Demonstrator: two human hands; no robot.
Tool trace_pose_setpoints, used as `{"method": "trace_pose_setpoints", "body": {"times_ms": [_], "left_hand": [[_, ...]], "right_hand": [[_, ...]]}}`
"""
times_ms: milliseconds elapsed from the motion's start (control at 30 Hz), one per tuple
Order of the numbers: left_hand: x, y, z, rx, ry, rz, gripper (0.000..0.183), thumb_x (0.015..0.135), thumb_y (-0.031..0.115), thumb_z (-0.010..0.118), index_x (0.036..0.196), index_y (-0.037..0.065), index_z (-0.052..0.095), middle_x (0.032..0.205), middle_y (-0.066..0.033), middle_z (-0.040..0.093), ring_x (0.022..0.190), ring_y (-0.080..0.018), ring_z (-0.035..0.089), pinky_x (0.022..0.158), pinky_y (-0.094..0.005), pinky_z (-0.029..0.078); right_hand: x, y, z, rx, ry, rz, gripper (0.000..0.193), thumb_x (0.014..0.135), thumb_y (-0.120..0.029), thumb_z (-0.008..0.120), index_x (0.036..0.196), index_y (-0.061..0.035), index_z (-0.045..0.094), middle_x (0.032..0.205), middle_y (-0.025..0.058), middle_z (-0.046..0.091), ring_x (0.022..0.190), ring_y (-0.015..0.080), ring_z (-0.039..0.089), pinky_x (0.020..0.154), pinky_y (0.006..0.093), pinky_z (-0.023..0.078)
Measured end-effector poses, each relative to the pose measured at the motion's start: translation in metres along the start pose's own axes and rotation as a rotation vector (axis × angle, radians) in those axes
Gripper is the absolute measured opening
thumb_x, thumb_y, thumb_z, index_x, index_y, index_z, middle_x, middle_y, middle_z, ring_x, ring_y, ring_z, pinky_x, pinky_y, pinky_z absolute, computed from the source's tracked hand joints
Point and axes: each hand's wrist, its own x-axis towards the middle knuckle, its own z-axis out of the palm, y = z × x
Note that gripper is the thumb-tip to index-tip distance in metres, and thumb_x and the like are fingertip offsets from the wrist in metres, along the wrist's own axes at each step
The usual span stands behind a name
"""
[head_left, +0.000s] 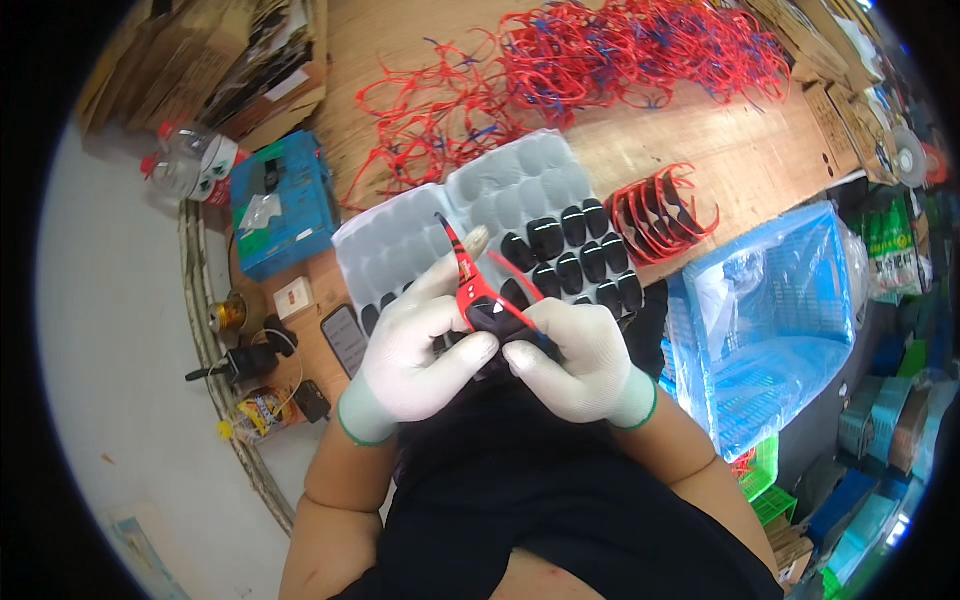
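White knit gloves with green cuffs cover both hands, which meet in front of my body. Pinched between them is a pair of red-framed sunglasses (478, 296) with a dark lens showing. My left hand (415, 350) is closed on one side of the frame, near a raised temple arm with a black tip. My right hand (580, 365) grips the other side, and both thumbs press close to the dark lens. Behind the hands lies a pale moulded tray (390, 235) with rows of dark lenses (570, 272) in its right part.
Loose red and blue frames (640, 55) heap at the back. Red sunglasses with dark lenses (662, 215) stand in a row right of the tray. A blue crate (775, 325) with plastic lining sits at right. Left are a blue box (285, 205), a phone (345, 338) and bottles (190, 165).
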Motion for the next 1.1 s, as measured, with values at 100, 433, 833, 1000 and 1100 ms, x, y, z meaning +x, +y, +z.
{"method": "trace_pose_setpoints", "body": {"times_ms": [100,433,833,1000,1100], "left_hand": [[0.001,-0.012,0.000,0.143,0.035,-0.079,0.017,0.085,0.005,0.067,0.101,0.000,0.071,0.142,-0.0287,0.053,0.136,-0.0402,0.051,0.109,-0.0442,0.044],[0.027,-0.050,0.016,0.234,0.091,-0.264,0.012,0.087,0.007,0.063,0.094,0.001,0.070,0.121,-0.0193,0.068,0.112,-0.0289,0.067,0.097,-0.0380,0.050],[0.112,-0.239,-0.132,0.618,-0.276,-0.858,0.041,0.091,0.036,0.060,0.100,-0.002,0.071,0.092,-0.0202,0.071,0.089,-0.0285,0.068,0.078,-0.0395,0.051],[0.095,-0.234,-0.138,0.637,0.144,-0.787,0.044,0.092,0.037,0.056,0.107,-0.002,0.069,0.102,-0.0251,0.070,0.100,-0.0368,0.067,0.088,-0.0419,0.050],[0.086,-0.212,-0.138,0.573,0.255,-0.605,0.045,0.090,0.037,0.057,0.107,-0.003,0.069,0.104,-0.0231,0.071,0.102,-0.0367,0.066,0.092,-0.0413,0.050]], "right_hand": [[0.006,0.039,-0.047,-0.345,0.133,-0.054,0.013,0.086,-0.010,0.067,0.097,-0.0033,0.066,0.074,0.0154,0.062,0.066,0.0344,0.065,0.060,0.0416,0.052],[-0.007,0.224,-0.218,-0.764,0.253,0.610,0.033,0.098,-0.029,0.050,0.105,-0.0012,0.066,0.096,0.0273,0.068,0.097,0.0453,0.064,0.086,0.0501,0.050],[0.009,0.160,-0.172,-0.744,0.457,0.466,0.031,0.096,-0.024,0.057,0.116,-0.0017,0.068,0.099,0.0223,0.070,0.097,0.0385,0.068,0.086,0.0437,0.053],[0.023,0.127,-0.099,-0.662,0.359,0.194,0.020,0.086,-0.014,0.069,0.102,-0.0012,0.068,0.095,0.0174,0.069,0.093,0.0357,0.065,0.084,0.0429,0.052],[0.035,0.125,-0.073,-0.752,0.299,0.311,0.030,0.084,-0.026,0.071,0.104,-0.0023,0.069,0.098,0.0178,0.068,0.096,0.0371,0.065,0.085,0.0437,0.051]]}}
